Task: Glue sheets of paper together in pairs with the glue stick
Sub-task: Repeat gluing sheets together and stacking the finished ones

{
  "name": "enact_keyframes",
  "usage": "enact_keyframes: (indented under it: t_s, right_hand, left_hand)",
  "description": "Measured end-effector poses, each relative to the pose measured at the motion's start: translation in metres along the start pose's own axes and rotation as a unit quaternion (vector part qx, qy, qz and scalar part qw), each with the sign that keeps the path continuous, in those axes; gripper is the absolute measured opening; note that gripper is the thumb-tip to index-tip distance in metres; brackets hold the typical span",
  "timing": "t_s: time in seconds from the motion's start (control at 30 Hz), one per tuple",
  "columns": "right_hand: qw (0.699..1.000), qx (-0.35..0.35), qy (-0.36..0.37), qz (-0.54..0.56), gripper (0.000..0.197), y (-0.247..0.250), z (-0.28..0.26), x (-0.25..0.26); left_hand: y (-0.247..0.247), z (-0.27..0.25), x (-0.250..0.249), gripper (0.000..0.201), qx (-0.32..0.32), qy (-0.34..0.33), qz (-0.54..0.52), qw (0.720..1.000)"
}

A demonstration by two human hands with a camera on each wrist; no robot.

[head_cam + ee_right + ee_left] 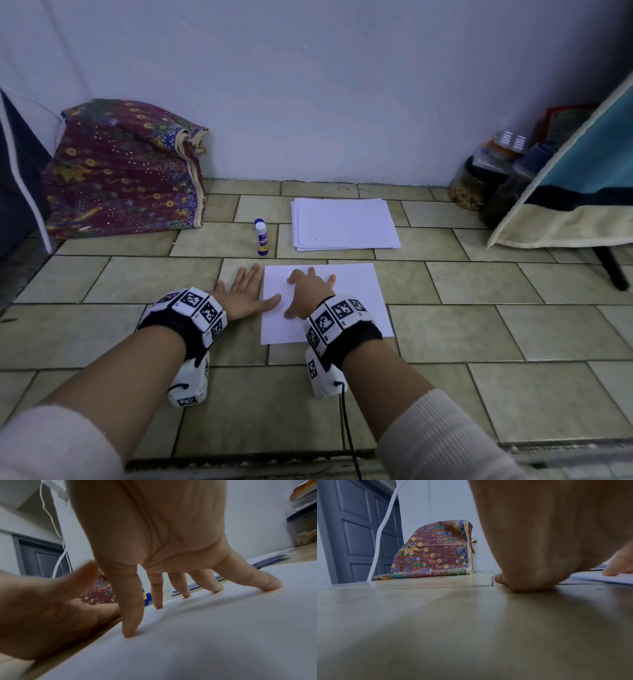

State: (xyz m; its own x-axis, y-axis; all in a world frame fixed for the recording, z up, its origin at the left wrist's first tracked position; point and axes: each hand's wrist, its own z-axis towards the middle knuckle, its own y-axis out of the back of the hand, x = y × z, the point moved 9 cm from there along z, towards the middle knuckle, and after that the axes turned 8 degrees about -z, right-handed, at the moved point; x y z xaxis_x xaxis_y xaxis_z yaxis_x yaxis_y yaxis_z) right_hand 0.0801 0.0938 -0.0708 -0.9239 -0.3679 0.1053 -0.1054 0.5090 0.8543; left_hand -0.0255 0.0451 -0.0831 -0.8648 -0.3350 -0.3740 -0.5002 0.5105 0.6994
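Observation:
A white sheet of paper [349, 294] lies flat on the tiled floor in front of me. My right hand [308, 291] presses on its left part with spread fingertips [272, 586]. My left hand [245, 291] lies flat on the floor beside the sheet's left edge, its thumb reaching onto the paper. In the left wrist view the left hand [539, 561] rests on the tile. Behind the sheet lies a stack of white paper [344, 224]. A capped glue stick [261, 237], white with a blue label, stands upright to the left of the stack, apart from both hands.
A folded patterned cloth [126, 168] leans against the wall at the back left. Jars [479, 181] and a draped towel [575, 192] stand at the back right. A black cable [347, 431] trails from my right wrist. Bare tiles [513, 329] spread right of the sheet.

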Motion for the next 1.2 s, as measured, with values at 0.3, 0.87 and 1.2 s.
enact_keyframes:
  t_s: [0.3, 0.87, 1.2]
  right_hand:
    - [0.999, -0.009, -0.033, 0.000, 0.088, -0.006, 0.008, 0.000]
    - [0.996, -0.015, 0.063, -0.056, 0.071, 0.017, -0.011, -0.023]
    - [0.998, -0.017, 0.013, -0.059, 0.094, 0.024, -0.020, -0.101]
  left_hand:
    - [0.001, -0.003, -0.018, 0.118, -0.061, -0.018, 0.086, 0.994]
    - [0.003, 0.002, -0.020, 0.106, -0.050, 0.012, 0.242, 0.969]
    - [0.000, 0.004, -0.013, 0.107, -0.046, 0.006, 0.226, 0.973]
